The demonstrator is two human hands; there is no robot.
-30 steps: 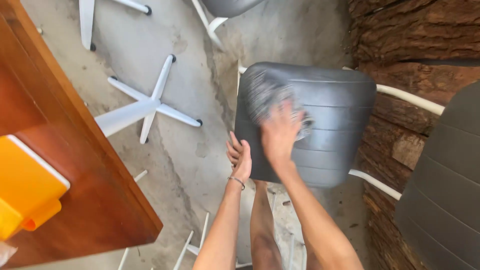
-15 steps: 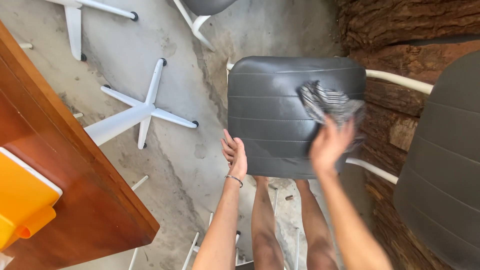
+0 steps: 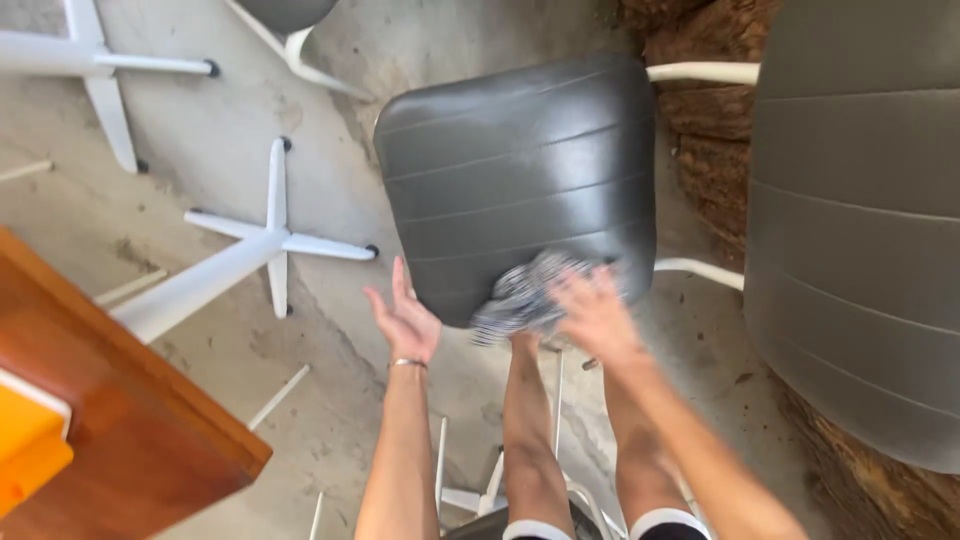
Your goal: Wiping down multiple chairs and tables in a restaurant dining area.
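The right hand (image 3: 592, 312) is lying with its fingers spread and blurred, pressing flat on a striped grey-and-white cloth (image 3: 525, 296) — not pinching it, just holding it down with the palm. The cloth is sitting bunched at the near edge of the dark grey padded chair seat (image 3: 515, 175) in the middle of the frame. The left hand (image 3: 405, 318) is hovering just left of that edge, palm open and turned up, fingers loosely apart, holding nothing; a thin bracelet (image 3: 407, 363) is circling its wrist. Below the hands the person's bare knees are showing. Further out, a second grey chair (image 3: 860, 230) is filling the right side, a white star-shaped base (image 3: 270, 240) is standing on the concrete floor (image 3: 200, 110) at centre left, and a wooden table (image 3: 120, 430) — with an orange box (image 3: 25, 450) on it — is occupying the lower left corner.
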